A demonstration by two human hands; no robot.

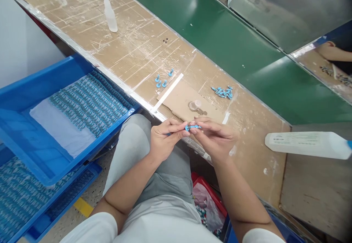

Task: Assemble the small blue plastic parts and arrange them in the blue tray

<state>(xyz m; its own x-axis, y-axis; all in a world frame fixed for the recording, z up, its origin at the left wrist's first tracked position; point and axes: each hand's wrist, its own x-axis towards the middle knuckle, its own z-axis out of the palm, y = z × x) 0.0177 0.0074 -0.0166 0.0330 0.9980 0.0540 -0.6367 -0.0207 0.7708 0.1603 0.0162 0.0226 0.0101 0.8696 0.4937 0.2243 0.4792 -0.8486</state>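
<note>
Over the table's front edge, a small blue piece with a round disc end (188, 128) is pinched between my two hands. My left hand (166, 136) is closed, its thumb and fingertips on the disc end. On the other end, the fingertips of my right hand (215, 137) are pressed together; they hide part of the piece. Just beyond my hands lies a cardboard sheet (180, 98) with a small clear round dish (195, 105) and a wet patch. Several similar blue pieces (158, 84) stand left of the cardboard. A loose pile of blue pieces (223, 92) lies to its right.
A white dropper bottle (110, 15) lies far left; a large clear bottle (305, 144) lies right. Blue trays (41, 162) with rows of blue pieces stand left, below table height. Beyond the table runs a green belt (220, 41). Another person's arm (335, 52) shows far right.
</note>
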